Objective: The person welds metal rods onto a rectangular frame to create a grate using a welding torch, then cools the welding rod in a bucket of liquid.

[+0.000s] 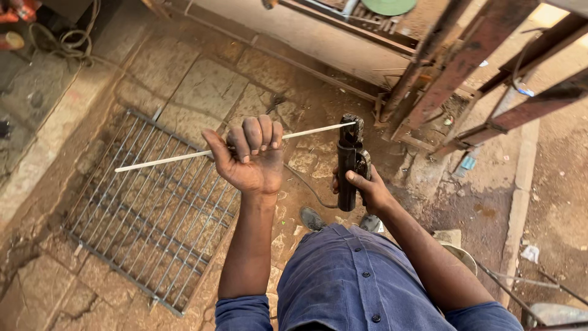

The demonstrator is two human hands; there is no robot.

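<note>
Left hand [251, 156] was clenched around a thin pale welding rod [184, 157], fingers curled over it near mid-length, palm toward the camera. Right hand [361, 190] gripped the black electrode holder [349, 165] by its handle, holder standing upright. The rod's far end sat at the holder's head; whether the clamp had bitten on it could not be told. The rod ran nearly level from the holder out leftward, its free end hanging above the metal grille [147, 227].

Step in hand, as judged: seating the rod in the holder. The next move would call for steady pressure on the clamp lever and the rod held straight in its groove.

Around: the grille lay flat on the cracked stone paving [202, 86], its near corner close to the person's feet. A dark cable [306, 187] trailed across the paving below the holder. Rusty steel frame members [465, 61] leaned at the upper right, just beyond the holder. Coiled rope [67, 40] lay at the upper left corner. Nothing stood between hands and grille.
</note>
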